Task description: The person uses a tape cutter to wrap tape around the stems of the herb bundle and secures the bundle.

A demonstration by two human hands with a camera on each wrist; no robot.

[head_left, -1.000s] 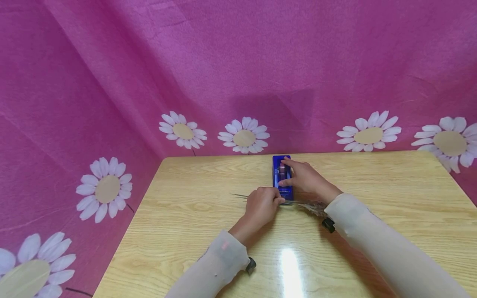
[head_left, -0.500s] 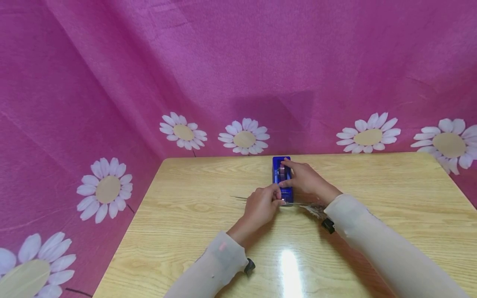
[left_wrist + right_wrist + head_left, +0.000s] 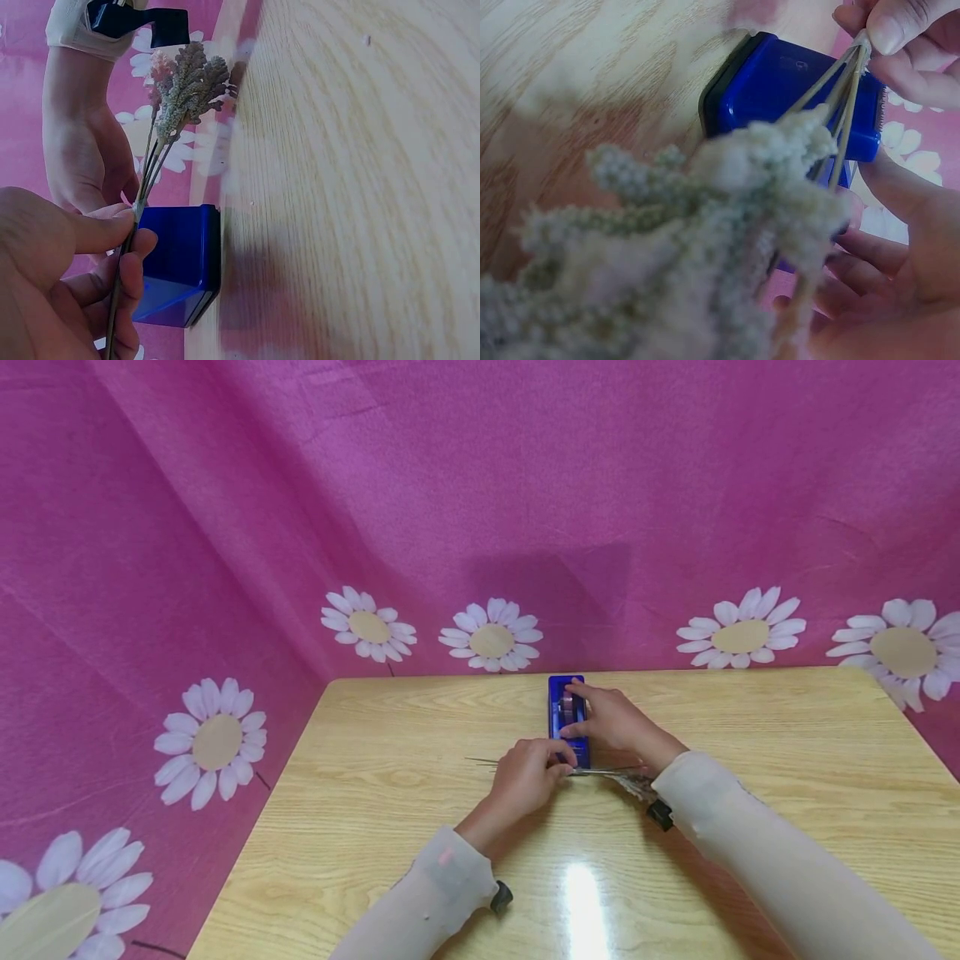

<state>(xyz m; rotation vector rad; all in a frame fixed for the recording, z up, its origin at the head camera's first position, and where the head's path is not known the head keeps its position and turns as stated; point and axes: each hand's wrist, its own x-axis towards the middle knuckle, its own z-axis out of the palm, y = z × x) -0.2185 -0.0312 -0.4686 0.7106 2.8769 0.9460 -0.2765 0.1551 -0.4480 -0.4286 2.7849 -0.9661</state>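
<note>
Thin stems of a small bunch of dried-looking flowers (image 3: 187, 94) are pinched between the thumb and fingers of my left hand (image 3: 525, 772). A whitish strip of what looks like tape (image 3: 862, 46) sits around the stems at my left fingertips. The flower heads, greenish and pale pink, point right in the head view, beneath my right wrist. Close behind the stems, a blue tape dispenser (image 3: 557, 718) stands on the table. My right hand (image 3: 618, 718) holds it from the right, thumb and fingers at its roll opening; part of that grip is hidden.
The wood-grain table (image 3: 375, 827) ends at a magenta curtain (image 3: 420, 485) printed with large white daisies. A serrated cutting edge (image 3: 882, 112) lines the dispenser's front end. Black wrist devices (image 3: 660, 815) sit at both sleeve cuffs.
My left fingers have shifted slightly at the stems, index finger now farther right. The stems have dropped a little toward the near side. My right hand and the dispenser stay in place.
</note>
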